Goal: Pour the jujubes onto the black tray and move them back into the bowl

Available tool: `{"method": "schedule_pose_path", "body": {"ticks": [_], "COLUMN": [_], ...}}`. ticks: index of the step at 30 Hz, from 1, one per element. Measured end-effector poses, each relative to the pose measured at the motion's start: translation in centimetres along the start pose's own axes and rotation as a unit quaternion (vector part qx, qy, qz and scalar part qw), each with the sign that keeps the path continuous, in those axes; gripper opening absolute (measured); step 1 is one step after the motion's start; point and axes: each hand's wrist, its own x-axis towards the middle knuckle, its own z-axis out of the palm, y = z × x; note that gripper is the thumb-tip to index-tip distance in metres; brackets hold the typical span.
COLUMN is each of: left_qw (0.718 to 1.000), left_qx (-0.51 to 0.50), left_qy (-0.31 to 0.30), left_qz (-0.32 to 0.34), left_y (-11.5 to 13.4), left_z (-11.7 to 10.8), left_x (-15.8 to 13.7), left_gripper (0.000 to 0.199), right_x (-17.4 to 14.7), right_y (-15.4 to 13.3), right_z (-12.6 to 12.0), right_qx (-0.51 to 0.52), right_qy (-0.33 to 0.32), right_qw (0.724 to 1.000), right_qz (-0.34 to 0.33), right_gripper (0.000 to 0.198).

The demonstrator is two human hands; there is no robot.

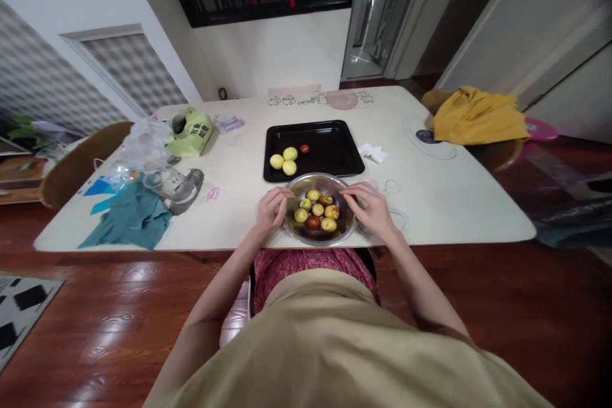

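A shiny metal bowl (pixel 297 234) stands at the table's near edge, with several small round fruits in it: yellow ones (pixel 328 224), some with brown patches, and a dark red one (pixel 313 222). My left hand (pixel 273 207) has its curled fingers on the bowl's left rim. On the right rim, the fingers and thumb of my right hand (pixel 371 205) pinch the edge. Just behind the bowl lies a black baking tray (pixel 325 134). It bears three yellow fruits (pixel 289 167) in its near left corner and one small red fruit (pixel 305 149).
At the left of the white table (pixel 239 172) are a teal cloth (pixel 131 217), clear plastic bags (pixel 141 143) and a green tissue pack (pixel 194 131). A crumpled white tissue (pixel 373 153) lies right of the tray. Yellow clothing (pixel 480 116) drapes a chair at the right.
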Motion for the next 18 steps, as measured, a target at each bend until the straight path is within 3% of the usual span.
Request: {"method": "schedule_pose_path", "body": {"ticks": [6, 11, 14, 18], "left_qw": [0.999, 0.998, 0.993, 0.964], "left_qx": [-0.026, 0.029, 0.090, 0.180], "left_qy": [0.025, -0.002, -0.065, -0.183], "left_qz": [-0.031, -0.054, -0.050, -0.074], "left_y": [-0.5, -2.8, -5.1, -8.2], "left_z": [-0.4, -0.9, -0.2, 2.1], "left_x": [1.2, 6.0, 9.7, 14.1], "left_gripper": [0.035, 0.023, 0.020, 0.033], "right_x": [-1.8, -2.6, -2.8, -2.8], "right_y": [0.0, 0.3, 0.5, 0.3], "right_z": [1.1, 1.8, 2.3, 2.7], "right_qx": [0.063, 0.090, 0.076, 0.047], "right_qy": [0.050, 0.062, 0.060, 0.071], "right_qw": [0.997, 0.994, 0.995, 0.996], "right_qz": [0.003, 0.004, -0.011, -0.029], "right_gripper": [0.023, 0.033, 0.035, 0.037]}}
